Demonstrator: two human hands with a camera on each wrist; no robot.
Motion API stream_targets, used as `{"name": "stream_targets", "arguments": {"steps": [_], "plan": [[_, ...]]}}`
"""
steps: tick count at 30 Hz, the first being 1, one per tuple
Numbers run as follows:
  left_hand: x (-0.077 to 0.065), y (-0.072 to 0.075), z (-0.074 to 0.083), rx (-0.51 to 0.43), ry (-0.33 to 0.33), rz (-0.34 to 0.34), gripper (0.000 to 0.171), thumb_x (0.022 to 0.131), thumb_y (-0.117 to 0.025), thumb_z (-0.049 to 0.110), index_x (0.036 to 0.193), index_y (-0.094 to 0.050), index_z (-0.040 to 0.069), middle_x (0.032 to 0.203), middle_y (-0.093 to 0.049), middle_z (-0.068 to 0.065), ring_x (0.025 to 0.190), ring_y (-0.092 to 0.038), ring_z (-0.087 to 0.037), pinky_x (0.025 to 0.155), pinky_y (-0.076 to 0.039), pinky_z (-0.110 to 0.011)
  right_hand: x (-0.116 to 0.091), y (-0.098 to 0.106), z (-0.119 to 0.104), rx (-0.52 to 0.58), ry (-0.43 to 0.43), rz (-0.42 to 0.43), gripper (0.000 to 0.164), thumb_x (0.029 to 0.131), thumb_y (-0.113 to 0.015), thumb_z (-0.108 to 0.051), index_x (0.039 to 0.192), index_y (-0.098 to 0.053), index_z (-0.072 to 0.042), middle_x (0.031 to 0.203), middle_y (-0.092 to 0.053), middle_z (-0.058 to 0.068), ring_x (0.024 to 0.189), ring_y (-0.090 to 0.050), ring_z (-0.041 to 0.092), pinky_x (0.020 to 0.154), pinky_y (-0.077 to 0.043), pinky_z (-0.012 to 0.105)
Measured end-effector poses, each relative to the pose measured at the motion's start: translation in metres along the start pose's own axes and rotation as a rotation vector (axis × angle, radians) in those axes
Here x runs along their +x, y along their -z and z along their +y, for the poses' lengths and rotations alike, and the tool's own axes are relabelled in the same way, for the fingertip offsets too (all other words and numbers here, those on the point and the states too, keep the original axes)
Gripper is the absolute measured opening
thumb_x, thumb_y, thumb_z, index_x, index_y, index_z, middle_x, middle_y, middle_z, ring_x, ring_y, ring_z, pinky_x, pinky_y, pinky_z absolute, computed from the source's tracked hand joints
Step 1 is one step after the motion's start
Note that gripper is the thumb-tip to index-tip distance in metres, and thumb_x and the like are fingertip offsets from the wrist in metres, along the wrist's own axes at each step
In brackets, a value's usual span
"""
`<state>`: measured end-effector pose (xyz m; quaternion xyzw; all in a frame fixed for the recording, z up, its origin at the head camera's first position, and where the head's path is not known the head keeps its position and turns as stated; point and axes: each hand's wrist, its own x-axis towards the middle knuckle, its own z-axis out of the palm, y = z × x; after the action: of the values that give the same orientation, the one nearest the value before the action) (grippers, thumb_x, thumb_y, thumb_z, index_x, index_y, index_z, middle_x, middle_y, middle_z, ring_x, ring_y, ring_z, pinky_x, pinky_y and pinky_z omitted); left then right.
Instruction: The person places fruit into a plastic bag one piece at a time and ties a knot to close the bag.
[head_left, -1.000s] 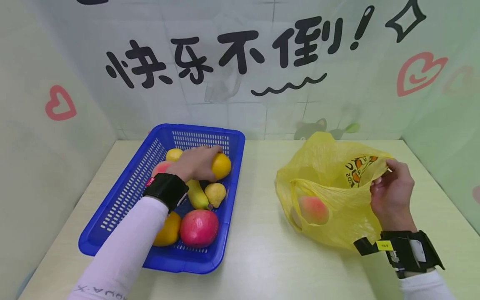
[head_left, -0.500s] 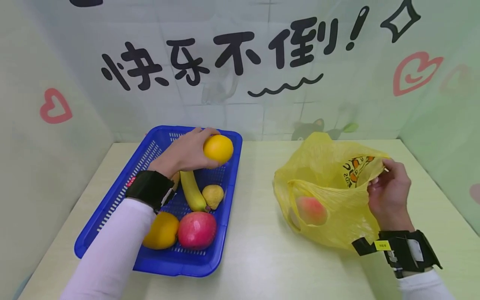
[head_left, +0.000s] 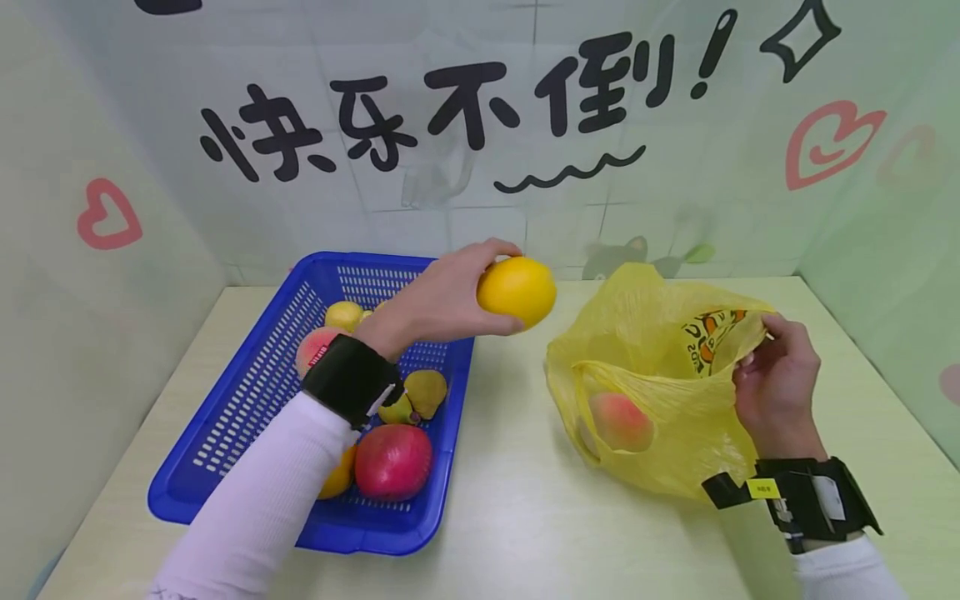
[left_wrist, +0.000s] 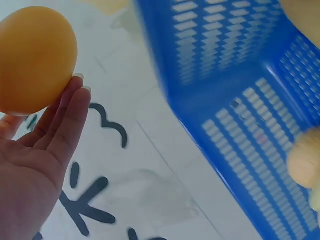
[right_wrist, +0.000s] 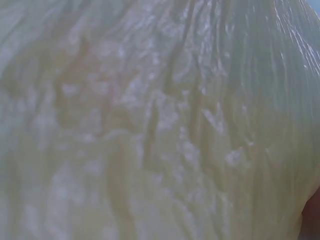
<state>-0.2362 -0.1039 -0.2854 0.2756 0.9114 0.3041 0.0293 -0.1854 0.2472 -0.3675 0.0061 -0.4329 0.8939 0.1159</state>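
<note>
My left hand (head_left: 461, 296) holds a yellow-orange orange (head_left: 517, 292) between thumb and fingers, raised in the gap between the basket and the bag. In the left wrist view the smooth, slightly oval orange (left_wrist: 37, 60) rests against the fingertips. My right hand (head_left: 780, 375) pinches the rim of a yellow plastic bag (head_left: 690, 433) at its right side, keeping its mouth spread. A peach (head_left: 621, 421) shows through the bag's front. Crinkled bag film (right_wrist: 160, 130) fills the right wrist view.
On the left of the table (head_left: 517, 500) stands a blue perforated basket (head_left: 375, 542). It holds a red pomegranate (head_left: 393, 462), a peach (head_left: 315, 346), a small yellow fruit (head_left: 426, 392), a partly hidden banana and other fruit. A printed wall (head_left: 480, 225) rises behind.
My left hand has lifted the orange out of the basket and carried it right, past the basket's rim. The right hand stays at the bag's rim.
</note>
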Motion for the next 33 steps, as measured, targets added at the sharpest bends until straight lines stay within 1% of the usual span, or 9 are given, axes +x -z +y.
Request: {"name": "stream_targets", "arguments": {"steps": [3, 6, 9, 14, 20, 26, 29, 33], "plan": [[0.006, -0.006, 0.014, 0.015, -0.059, -0.023, 0.074, 0.078, -0.073, 0.041, 0.142, -0.043, 0.019, 0.131, -0.058, 0.0, 0.106, -0.056, -0.016, 0.089, -0.052, -0.033, 0.0, 0.0, 0.0, 0.004, 0.004, -0.003, 0.025, 0.103, -0.044, -0.025, 0.096, -0.061, -0.007, 0.08, -0.059, 0.001, 0.058, -0.05, 0.012, 0.044, -0.034, 0.018], [0.012, -0.009, 0.025, 0.031, -0.107, -0.033, 0.074, 0.078, -0.073, 0.04, 0.143, -0.043, 0.018, 0.132, -0.057, 0.001, 0.107, -0.056, -0.014, 0.09, -0.052, -0.031, 0.0, -0.001, -0.001, 0.003, 0.016, -0.005, 0.026, 0.103, -0.044, -0.025, 0.094, -0.06, -0.007, 0.079, -0.059, 0.001, 0.057, -0.051, 0.012, 0.044, -0.033, 0.018], [0.016, -0.012, 0.033, 0.045, -0.133, -0.028, 0.074, 0.079, -0.073, 0.04, 0.142, -0.043, 0.017, 0.132, -0.057, 0.001, 0.107, -0.055, -0.014, 0.09, -0.051, -0.03, 0.0, -0.003, -0.002, 0.008, 0.025, -0.007, 0.027, 0.103, -0.043, -0.025, 0.093, -0.06, -0.007, 0.08, -0.06, 0.002, 0.057, -0.051, 0.012, 0.043, -0.033, 0.018], [0.023, -0.022, 0.042, 0.062, -0.143, -0.03, 0.074, 0.08, -0.072, 0.044, 0.143, -0.043, 0.017, 0.131, -0.058, 0.0, 0.106, -0.055, -0.014, 0.087, -0.051, -0.029, 0.0, -0.004, -0.002, 0.037, 0.019, -0.018, 0.027, 0.103, -0.043, -0.024, 0.093, -0.06, -0.006, 0.083, -0.061, 0.003, 0.058, -0.052, 0.013, 0.043, -0.033, 0.019], [0.03, -0.037, 0.05, 0.084, -0.167, -0.083, 0.073, 0.083, -0.069, 0.045, 0.145, -0.041, 0.018, 0.127, -0.058, -0.001, 0.105, -0.054, -0.014, 0.084, -0.051, -0.026, 0.0, -0.004, -0.001, 0.059, 0.023, -0.033, 0.029, 0.104, -0.041, -0.023, 0.092, -0.061, -0.005, 0.084, -0.061, 0.004, 0.059, -0.052, 0.014, 0.044, -0.034, 0.02], [0.039, -0.054, 0.058, 0.13, -0.189, -0.146, 0.075, 0.084, -0.069, 0.046, 0.147, -0.039, 0.018, 0.135, -0.055, -0.001, 0.107, -0.054, -0.013, 0.086, -0.051, -0.023, -0.002, -0.005, 0.0, 0.051, 0.035, -0.022, 0.03, 0.104, -0.04, -0.023, 0.09, -0.06, -0.005, 0.082, -0.059, 0.004, 0.058, -0.051, 0.014, 0.044, -0.033, 0.019], [0.042, -0.062, 0.062, 0.143, -0.202, -0.176, 0.074, 0.084, -0.069, 0.046, 0.145, -0.039, 0.019, 0.132, -0.055, 0.0, 0.103, -0.055, -0.012, 0.083, -0.051, -0.021, -0.002, -0.006, 0.0, 0.037, 0.055, -0.012, 0.032, 0.104, -0.039, -0.023, 0.088, -0.06, -0.005, 0.08, -0.059, 0.004, 0.057, -0.05, 0.013, 0.043, -0.032, 0.019], [0.045, -0.072, 0.068, 0.147, -0.206, -0.21, 0.07, 0.084, -0.069, 0.044, 0.143, -0.04, 0.021, 0.124, -0.056, 0.001, 0.098, -0.055, -0.011, 0.078, -0.048, -0.02, -0.002, -0.007, 0.002, 0.044, 0.057, -0.024, 0.034, 0.104, -0.038, -0.023, 0.087, -0.061, -0.005, 0.08, -0.06, 0.004, 0.056, -0.049, 0.013, 0.044, -0.033, 0.019]]}}
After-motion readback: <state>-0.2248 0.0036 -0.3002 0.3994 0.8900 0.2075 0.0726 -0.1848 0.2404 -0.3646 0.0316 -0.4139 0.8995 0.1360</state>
